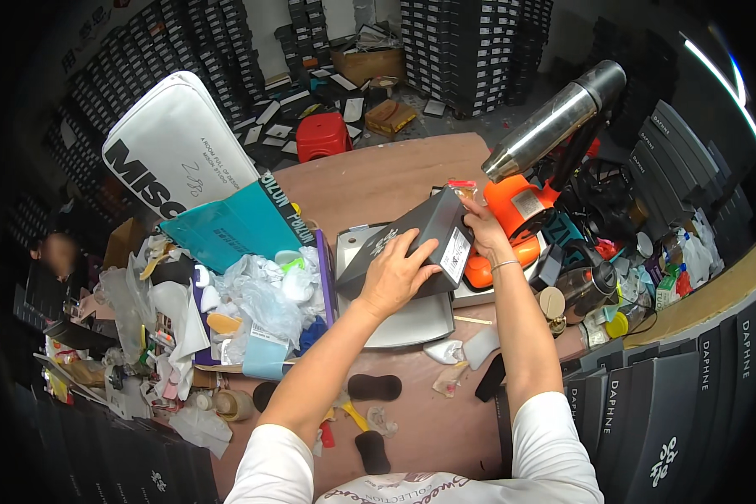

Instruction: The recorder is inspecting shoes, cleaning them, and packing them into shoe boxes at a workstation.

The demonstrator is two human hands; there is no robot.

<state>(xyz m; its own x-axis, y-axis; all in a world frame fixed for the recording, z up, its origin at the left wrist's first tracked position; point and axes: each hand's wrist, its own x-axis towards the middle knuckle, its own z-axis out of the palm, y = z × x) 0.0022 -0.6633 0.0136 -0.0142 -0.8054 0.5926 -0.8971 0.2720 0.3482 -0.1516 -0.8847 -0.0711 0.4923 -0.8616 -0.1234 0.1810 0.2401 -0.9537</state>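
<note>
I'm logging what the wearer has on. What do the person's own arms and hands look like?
Both forearms are bare. Short white sleeves cover the upper arms. The right hand has a thin bracelet at the wrist; the left hand shows no gloves or jewellery.

My left hand is covering the middle of the dark box, and the box is hiding part of the grey lid lying under it. My right hand is reaching behind the box's far corner, so its fingertips are staying out of sight. The box is also blocking the lower half of the orange heat gun. At the lower edge my shoulders are getting cut off. A person at the left is showing blurred.
</note>
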